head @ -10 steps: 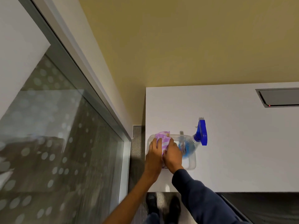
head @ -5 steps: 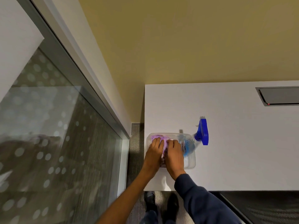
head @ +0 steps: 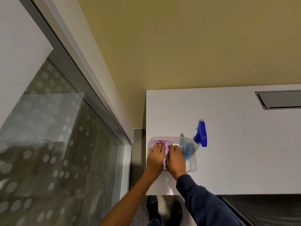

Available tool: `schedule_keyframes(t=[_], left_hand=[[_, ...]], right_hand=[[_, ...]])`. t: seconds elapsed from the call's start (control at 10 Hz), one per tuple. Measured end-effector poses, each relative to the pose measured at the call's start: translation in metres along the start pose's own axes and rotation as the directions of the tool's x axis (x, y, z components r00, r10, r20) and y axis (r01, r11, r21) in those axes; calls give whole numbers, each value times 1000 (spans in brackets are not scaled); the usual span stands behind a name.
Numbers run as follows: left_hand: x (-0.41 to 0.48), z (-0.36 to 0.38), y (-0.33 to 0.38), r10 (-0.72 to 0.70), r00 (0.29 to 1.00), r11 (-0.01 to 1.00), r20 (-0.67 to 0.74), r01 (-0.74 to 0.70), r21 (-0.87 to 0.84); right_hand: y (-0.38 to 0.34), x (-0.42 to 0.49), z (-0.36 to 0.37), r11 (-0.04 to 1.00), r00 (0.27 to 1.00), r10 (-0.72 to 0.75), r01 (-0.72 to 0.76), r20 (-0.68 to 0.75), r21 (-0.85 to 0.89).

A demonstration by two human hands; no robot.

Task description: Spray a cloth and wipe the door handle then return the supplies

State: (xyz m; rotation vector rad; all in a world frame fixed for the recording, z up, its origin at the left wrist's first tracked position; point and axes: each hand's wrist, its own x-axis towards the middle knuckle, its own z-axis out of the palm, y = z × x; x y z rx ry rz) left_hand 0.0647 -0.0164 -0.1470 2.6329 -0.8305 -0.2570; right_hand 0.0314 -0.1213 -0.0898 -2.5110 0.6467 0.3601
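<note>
A purple cloth lies bunched in the left part of a clear plastic bin on the white table. Both hands press the cloth down into the bin. My left hand lies over its left side with the fingers together. My right hand covers its right side. A spray bottle with blue liquid leans in the bin's right part, and its blue trigger head sticks out over the rim. No door handle is in view.
A frosted-dot glass panel in a grey frame runs along the left. A grey hatch is set into the table at the far right. My shoes stand on grey carpet by the table's near edge.
The cloth has gone from raised above the bin's rim down into the bin. Both hands followed it down and now lie flatter on it. The bottle has not moved.
</note>
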Motion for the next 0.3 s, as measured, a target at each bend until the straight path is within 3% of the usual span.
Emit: schedule_keyframes(t=[0.1,0.2,0.3], left_hand=[[-4,-27,15,-35,998,999,-56,33,-28],[-7,-58,34,-117,992,989,-53,112,-98],[-15,-65,42,-147,975,980,-167,121,-155]], right_hand=[[-1,-8,-3,999,999,-9,8,-35,-42],[-8,-22,-19,999,994,-12,17,-107,46],[-13,-40,-29,944,992,1,41,-129,326]])
